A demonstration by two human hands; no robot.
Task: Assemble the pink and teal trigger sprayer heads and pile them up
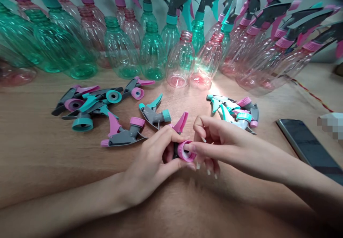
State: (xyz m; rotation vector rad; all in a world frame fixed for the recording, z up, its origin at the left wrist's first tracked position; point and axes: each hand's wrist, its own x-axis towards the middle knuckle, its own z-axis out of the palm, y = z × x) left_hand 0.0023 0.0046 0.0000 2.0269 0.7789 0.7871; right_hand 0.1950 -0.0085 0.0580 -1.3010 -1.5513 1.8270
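Head view: a grey spray head [176, 151] is clamped between the thumb and fingers of the left hand [150, 156], over the part of the tabletop [88, 163] toward its near edge. Its pink collar [192, 157] is turned toward the right hand [225, 138], and its pink trigger [181, 123] is pointed at the far edge. The right thumb is set at the collar's mouth, its tip overlapping the rim, while the other fingers are curled apart from it; nothing can be seen gripped by them, and how deep the thumb reaches cannot be told. For this handling, the spray head is best braced low on its body, so that the collar is not squeezed out of round and the trigger is left unpressed. Pressure from the thumb would best be applied squarely and evenly around the mouth, with the long nails angled clear of the pale insert [184, 154]. Loose spray heads [83, 124] are scattered toward the left edge, a phone [308, 145] is laid toward the right edge, and bottles [153, 54] are lined along the far edge.
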